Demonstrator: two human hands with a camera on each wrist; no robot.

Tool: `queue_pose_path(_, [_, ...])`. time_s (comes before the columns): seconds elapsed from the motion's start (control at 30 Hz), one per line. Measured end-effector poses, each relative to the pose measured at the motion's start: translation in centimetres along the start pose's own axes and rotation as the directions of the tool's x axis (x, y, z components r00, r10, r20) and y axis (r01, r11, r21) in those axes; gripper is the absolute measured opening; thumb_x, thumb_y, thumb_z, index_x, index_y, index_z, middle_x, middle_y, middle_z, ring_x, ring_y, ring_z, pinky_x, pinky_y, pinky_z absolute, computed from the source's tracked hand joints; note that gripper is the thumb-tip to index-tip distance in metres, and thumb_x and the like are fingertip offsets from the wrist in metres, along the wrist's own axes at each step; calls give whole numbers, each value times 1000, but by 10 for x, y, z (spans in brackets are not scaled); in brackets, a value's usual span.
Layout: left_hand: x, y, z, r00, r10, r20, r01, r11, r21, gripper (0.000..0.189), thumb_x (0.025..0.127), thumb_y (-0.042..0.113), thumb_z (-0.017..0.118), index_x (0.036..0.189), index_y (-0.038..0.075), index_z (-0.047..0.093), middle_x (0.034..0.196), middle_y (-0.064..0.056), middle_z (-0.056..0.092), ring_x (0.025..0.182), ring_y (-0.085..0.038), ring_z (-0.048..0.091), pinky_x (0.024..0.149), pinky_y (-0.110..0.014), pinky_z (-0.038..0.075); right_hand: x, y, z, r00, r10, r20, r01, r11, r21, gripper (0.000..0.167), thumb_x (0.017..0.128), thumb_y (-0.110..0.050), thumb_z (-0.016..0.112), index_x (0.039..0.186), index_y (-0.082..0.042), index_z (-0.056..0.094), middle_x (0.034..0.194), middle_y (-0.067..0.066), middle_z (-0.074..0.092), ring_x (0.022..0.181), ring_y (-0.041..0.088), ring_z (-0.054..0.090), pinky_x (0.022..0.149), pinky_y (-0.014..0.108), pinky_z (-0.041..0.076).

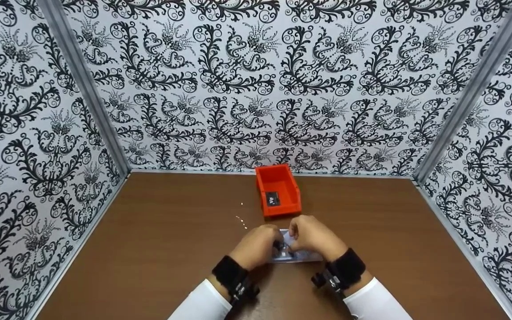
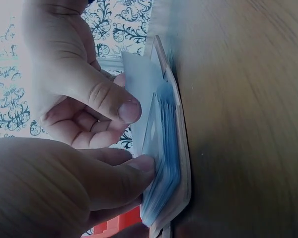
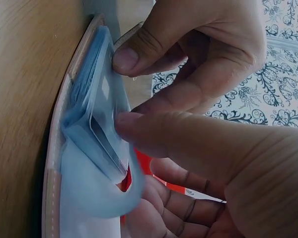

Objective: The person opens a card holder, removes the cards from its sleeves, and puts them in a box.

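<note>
A flat stack of clear bluish plastic bags (image 1: 298, 256) lies on the brown table (image 1: 158, 249) in front of me. My left hand (image 1: 268, 243) holds its left end, with the thumb (image 2: 139, 166) pressed on the bags' edge (image 2: 164, 168). My right hand (image 1: 295, 237) pinches the top bag (image 3: 97, 168); its thumb (image 3: 131, 124) lifts the film so the mouth gapes. In the right wrist view the left hand's thumb (image 3: 129, 57) bears on the same bag higher up. Both hands meet over the stack and hide its middle.
An orange-red open bin (image 1: 278, 190) stands just beyond the hands, with a small black item (image 1: 272, 198) inside. Patterned black-and-white walls (image 1: 256, 84) close the table on the left, back and right. A few small bright specks (image 1: 241, 218) lie left of the bin.
</note>
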State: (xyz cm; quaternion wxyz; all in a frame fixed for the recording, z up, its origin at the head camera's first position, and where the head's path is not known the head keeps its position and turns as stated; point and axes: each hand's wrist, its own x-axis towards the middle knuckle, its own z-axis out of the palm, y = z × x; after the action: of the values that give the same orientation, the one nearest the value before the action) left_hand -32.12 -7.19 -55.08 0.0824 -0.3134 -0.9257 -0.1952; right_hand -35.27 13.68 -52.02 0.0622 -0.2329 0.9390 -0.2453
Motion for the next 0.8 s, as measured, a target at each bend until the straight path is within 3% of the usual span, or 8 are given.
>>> queue_pose_path(0.23, [0, -1, -1, 1000, -26, -11, 26, 1000, 2, 13, 84, -1, 84, 84, 11, 80, 88, -1, 72, 70, -11, 56, 64, -31, 49, -2, 0, -3, 998, -57, -33, 57, 998, -17, 23, 68, -2, 92, 81, -7, 74, 74, -4, 63, 66, 11, 54, 61, 27, 47])
queue_pose_path(0.43, [-2, 1, -2, 997, -74, -12, 74, 997, -17, 14, 78, 0, 86, 80, 9, 77, 86, 1, 66, 67, -11, 52, 61, -31, 49, -3, -1, -6, 999, -9, -37, 9, 1000, -19, 25, 69, 0, 92, 79, -9, 71, 77, -3, 62, 70, 13, 56, 64, 31, 49])
queue_pose_path(0.63, [-1, 2, -1, 994, -101, -35, 103, 993, 62, 19, 74, 5, 90, 69, 14, 73, 99, -3, 75, 74, -15, 61, 72, -35, 59, -2, 3, -9, 997, 34, -70, -38, 998, -60, 27, 73, 6, 80, 72, -15, 62, 75, -4, 55, 72, 16, 52, 65, 31, 43])
queue_pose_path(0.8, [0, 2, -3, 991, -131, -9, 131, 990, 42, 19, 76, 7, 92, 69, 15, 75, 100, -3, 76, 76, -16, 60, 76, -36, 59, -2, 6, -13, 993, 74, -95, -80, 994, -68, 25, 74, 5, 75, 71, -16, 61, 73, -4, 54, 70, 16, 52, 63, 31, 41])
